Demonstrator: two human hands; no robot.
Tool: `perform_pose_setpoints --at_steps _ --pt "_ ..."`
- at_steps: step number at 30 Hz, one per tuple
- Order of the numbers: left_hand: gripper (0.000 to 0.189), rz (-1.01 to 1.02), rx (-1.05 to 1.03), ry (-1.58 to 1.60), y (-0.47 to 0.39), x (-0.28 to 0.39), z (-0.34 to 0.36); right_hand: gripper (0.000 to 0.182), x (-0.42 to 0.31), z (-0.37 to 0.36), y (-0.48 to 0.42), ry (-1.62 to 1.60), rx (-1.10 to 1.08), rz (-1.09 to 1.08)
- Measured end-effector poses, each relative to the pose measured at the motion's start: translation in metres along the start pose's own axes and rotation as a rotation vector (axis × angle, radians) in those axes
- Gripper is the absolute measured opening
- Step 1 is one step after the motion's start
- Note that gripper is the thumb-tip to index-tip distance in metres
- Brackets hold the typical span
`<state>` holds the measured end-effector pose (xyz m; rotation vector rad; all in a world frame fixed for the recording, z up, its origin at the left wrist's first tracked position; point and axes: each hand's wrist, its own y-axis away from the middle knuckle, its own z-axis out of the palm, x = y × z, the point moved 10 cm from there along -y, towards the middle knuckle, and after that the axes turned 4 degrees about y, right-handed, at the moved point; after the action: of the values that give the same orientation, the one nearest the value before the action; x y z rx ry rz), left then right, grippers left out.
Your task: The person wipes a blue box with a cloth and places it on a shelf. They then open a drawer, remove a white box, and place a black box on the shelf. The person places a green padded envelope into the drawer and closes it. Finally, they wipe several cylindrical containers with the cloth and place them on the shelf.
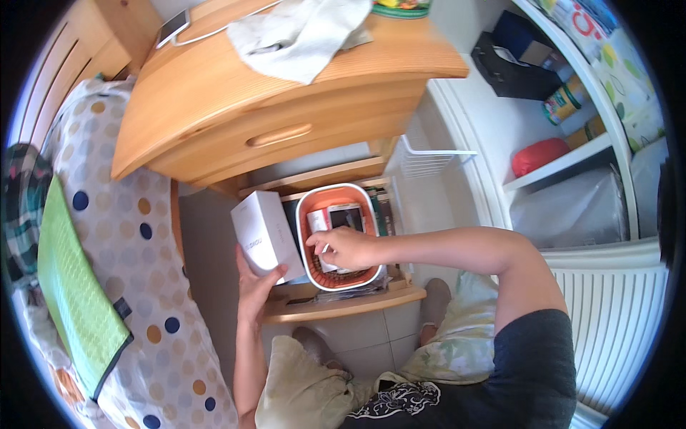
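In the head view, an orange basket with a white rim (300, 236) stands in the open lower drawer (343, 311) of a wooden cabinet. My right hand (348, 248) reaches into it, fingers bent over small white items; whether it grips one cannot be told. A smartphone (347, 216) and a white and red box (318, 220) lie in the basket beyond the fingers. On the basket's left, my left hand (259, 281) holds a white phone box (267, 236) by its lower end, thumb on the near side. The box is tilted and hides part of the drawer.
Above the drawer juts the wooden cabinet top (214, 96) with a white cloth (305, 37) and a phone (174, 27) on a cable. A dotted bed cover (155, 300) lies at left. White shelves (563, 161) and a wire basket (437, 155) are at right. Books (383, 209) stand in the drawer.
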<state>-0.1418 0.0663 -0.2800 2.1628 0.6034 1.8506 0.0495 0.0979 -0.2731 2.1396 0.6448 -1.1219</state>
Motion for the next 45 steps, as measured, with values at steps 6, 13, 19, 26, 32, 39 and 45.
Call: perform_pose_setpoints --at_steps 6,13,19,26,32,39,45 --pt "0.123 -0.129 -0.038 0.006 0.001 0.001 -0.009 0.054 0.005 0.013 -0.036 -0.379 0.016 0.105" --pt "0.124 -0.037 -0.008 0.111 0.006 0.028 -0.01 0.089 -0.026 0.01 -0.068 -0.523 0.109 0.116" --pt "0.107 0.296 0.036 -0.294 0.017 0.077 0.002 0.088 -0.016 -0.003 -0.064 -0.493 0.226 0.099" --pt "0.073 0.183 0.056 -0.292 0.005 0.046 -0.031 0.09 0.002 -0.036 0.017 -0.774 0.077 0.243" --pt "0.043 -0.234 0.265 0.324 0.031 -0.033 -0.024 0.095 0.037 -0.046 0.064 -0.609 0.123 0.47" --pt "0.024 -0.628 0.306 0.772 0.031 -0.123 0.011 0.092 0.048 -0.033 0.067 -0.6 0.154 0.518" --pt "0.028 -0.63 0.352 0.981 0.012 -0.134 0.033 0.092 0.054 -0.02 0.058 -0.614 0.115 0.496"
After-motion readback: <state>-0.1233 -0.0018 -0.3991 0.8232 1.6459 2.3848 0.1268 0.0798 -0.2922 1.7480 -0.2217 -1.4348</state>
